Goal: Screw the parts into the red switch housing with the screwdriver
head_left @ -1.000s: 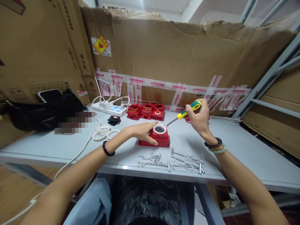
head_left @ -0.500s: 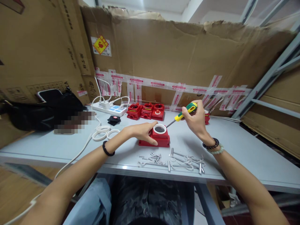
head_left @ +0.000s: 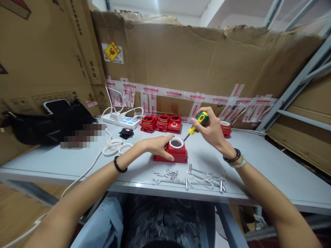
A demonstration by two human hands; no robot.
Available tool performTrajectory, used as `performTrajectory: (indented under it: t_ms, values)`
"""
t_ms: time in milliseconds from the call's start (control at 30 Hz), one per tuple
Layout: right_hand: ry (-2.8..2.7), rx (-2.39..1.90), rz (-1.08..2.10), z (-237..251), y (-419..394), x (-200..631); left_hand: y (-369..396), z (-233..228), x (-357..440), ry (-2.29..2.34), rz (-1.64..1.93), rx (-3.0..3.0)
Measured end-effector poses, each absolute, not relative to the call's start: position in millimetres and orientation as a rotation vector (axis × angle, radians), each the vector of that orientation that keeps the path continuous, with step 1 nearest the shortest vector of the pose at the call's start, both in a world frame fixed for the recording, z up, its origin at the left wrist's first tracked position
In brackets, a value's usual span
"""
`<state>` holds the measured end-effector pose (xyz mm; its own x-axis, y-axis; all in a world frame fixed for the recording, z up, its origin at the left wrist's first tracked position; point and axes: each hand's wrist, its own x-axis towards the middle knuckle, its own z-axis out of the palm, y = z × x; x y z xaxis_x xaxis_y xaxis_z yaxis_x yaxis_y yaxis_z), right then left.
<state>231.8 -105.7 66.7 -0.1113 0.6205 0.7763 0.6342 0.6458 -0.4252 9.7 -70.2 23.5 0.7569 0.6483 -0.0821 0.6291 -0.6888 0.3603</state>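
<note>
A red housing [head_left: 178, 156] with a white ring [head_left: 177, 138] around its round dark opening sits on the table in front of me. My left hand [head_left: 160, 147] grips its left side, thumb on the front and fingers reaching behind. In my right hand [head_left: 210, 128] is a screwdriver [head_left: 198, 124] with a green and yellow handle, held tilted. Its tip meets the housing's far right corner beside the ring; whether a screw is under it I cannot tell. Just nearer to me lie several small screws [head_left: 172, 175] and, to their right, metal rods with cords [head_left: 207, 177].
Several red housings [head_left: 162, 124] stand along the back, another [head_left: 226, 129] behind my right hand. White rings [head_left: 110, 148] and a small black piece [head_left: 126, 133] lie left of my left hand. Behind them is a power strip [head_left: 121, 120] with white cables. A black bag [head_left: 51, 124] rests far left.
My right hand has shifted slightly left, with the screwdriver now more upright and its handle turned. The left hand and the housing stay in place.
</note>
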Motion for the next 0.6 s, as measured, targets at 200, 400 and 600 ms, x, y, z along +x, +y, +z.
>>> performTrajectory:
  t_ms: [200, 400, 600]
  values:
    - [-1.949, -1.089, -0.242, 83, -105, 219, -73, 26, 11, 0.957, 0.097, 2.571]
    - [-1.948, -0.986, -0.079, 80, -100, 215, -73, 27, 10, 0.915, 0.114, 2.575]
    - [-1.964, -1.154, -0.309, 84, -105, 213, -73, 27, 11, 0.920, 0.121, 2.550]
